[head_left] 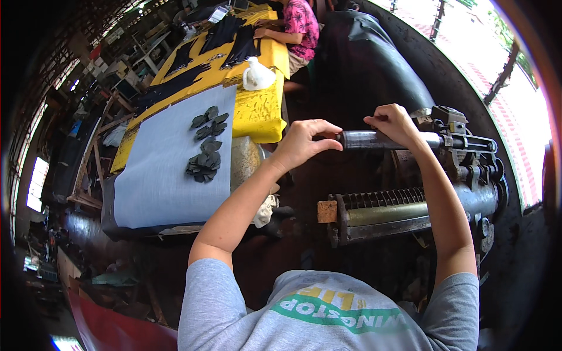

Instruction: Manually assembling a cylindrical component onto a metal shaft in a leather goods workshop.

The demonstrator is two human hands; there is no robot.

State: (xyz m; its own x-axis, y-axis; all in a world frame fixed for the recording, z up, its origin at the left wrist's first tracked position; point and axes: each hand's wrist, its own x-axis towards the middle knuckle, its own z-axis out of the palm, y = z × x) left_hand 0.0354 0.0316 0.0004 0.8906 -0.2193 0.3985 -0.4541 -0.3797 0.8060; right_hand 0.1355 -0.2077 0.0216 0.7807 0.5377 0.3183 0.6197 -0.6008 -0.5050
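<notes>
A dark metal cylinder (367,139) juts leftward from a machine with rods and brackets (459,143). At its left end is my left hand (304,141), thumb and fingertips closing in a wide pinch about the tip. My right hand (393,124) is curled over the cylinder's middle, thumb and fingers drawn together; whatever they hold, if anything, is too small to make out. Left of my arms, several dark leaf-shaped pieces (205,158) lie in clusters on a pale grey-blue sheet (158,152), apart from both hands.
Below the cylinder stands a brass-coloured roller (386,213) with a coiled row above it. A white plastic jug (257,75) sits on a yellow-covered table (257,117) bearing black gloves (222,32). Another person (300,26) works at its far edge. A large dark covered bulk (374,64) lies beyond.
</notes>
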